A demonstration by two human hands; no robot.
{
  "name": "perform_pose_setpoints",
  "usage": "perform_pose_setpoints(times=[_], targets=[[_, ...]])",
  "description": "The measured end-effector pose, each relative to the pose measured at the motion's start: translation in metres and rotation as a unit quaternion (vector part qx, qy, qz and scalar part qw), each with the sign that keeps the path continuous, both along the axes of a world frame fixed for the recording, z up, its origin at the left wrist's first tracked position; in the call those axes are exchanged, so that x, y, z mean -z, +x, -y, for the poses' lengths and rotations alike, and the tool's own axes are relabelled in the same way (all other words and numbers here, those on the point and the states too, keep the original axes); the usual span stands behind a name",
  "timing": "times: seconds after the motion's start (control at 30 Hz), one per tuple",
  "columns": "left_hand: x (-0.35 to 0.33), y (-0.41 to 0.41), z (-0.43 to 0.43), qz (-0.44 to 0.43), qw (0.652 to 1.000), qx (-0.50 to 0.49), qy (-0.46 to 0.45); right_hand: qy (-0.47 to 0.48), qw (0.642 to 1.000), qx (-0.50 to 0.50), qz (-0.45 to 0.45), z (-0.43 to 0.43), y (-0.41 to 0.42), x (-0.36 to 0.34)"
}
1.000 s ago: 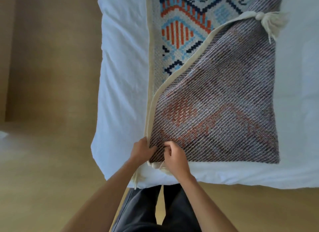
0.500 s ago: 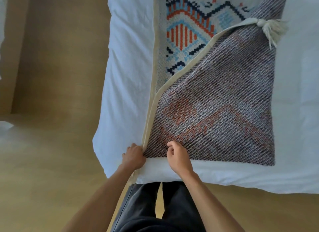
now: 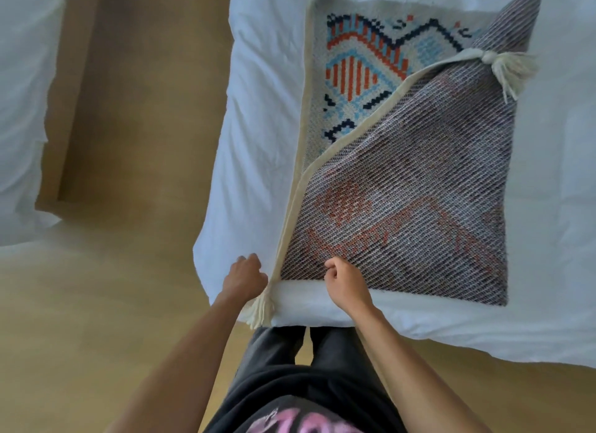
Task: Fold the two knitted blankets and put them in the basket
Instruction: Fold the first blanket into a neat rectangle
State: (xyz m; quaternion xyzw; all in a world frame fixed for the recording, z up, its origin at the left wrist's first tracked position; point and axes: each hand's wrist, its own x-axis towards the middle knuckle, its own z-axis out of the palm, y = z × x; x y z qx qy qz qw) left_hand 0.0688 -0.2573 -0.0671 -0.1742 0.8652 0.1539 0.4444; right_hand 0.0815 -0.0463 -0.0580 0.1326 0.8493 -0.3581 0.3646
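Blanket (image 3: 403, 207) lies on the bed (image 3: 251, 110), one corner folded over, tassel (image 3: 512, 66) flopped right. Left hand (image 3: 246, 276) is curled by the cream border, grip unclear. Right hand (image 3: 346, 279) is curled, pinching the near edge. Soft, floppy knit, so best taken by its corners. No basket in shot.

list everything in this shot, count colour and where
knitted blanket: 1, cream with blue, orange and navy pattern, grey-brown reverse folded over diagonally, on the duvet
tassels: 2, cream, one at the folded-over corner far right, one hanging at the near-left corner
duvet: 1, white, centre and right
second bed: 1, white, far left
floor: 1, tan, left and bottom
trousers: 1, dark, bottom centre
top: 1, black, pink print
left hand: 1, grips blanket's near-left corner
right hand: 1, pinches blanket's near edge
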Motion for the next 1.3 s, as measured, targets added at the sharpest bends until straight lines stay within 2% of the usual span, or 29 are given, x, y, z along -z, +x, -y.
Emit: perform_pose_setpoints(times=[0.23,0.47,0.73,0.9,1.0,1.3], targets=[[-0.064,0.013,0.051,-0.052,0.989,-0.119,0.077,0.036,0.999,-0.006,0.011,0.022,-0.002,-0.044],[-0.085,0.013,0.133,-0.045,0.983,-0.098,0.146,0.054,0.998,0.025,0.010,0.113,0.004,-0.073],[-0.096,-0.035,0.275,-0.038,0.985,0.015,0.166,0.075,0.993,0.083,0.044,0.253,-0.004,-0.100],[-0.113,-0.071,0.332,-0.038,0.982,0.029,0.181,0.087,0.989,0.115,0.035,0.297,-0.025,-0.127],[-0.114,-0.097,0.352,-0.041,0.983,0.035,0.174,0.078,0.986,0.142,0.030,0.313,-0.038,-0.134],[-0.112,-0.181,0.359,-0.009,0.978,0.151,0.147,0.052,0.965,0.253,0.052,0.324,-0.068,-0.126]])
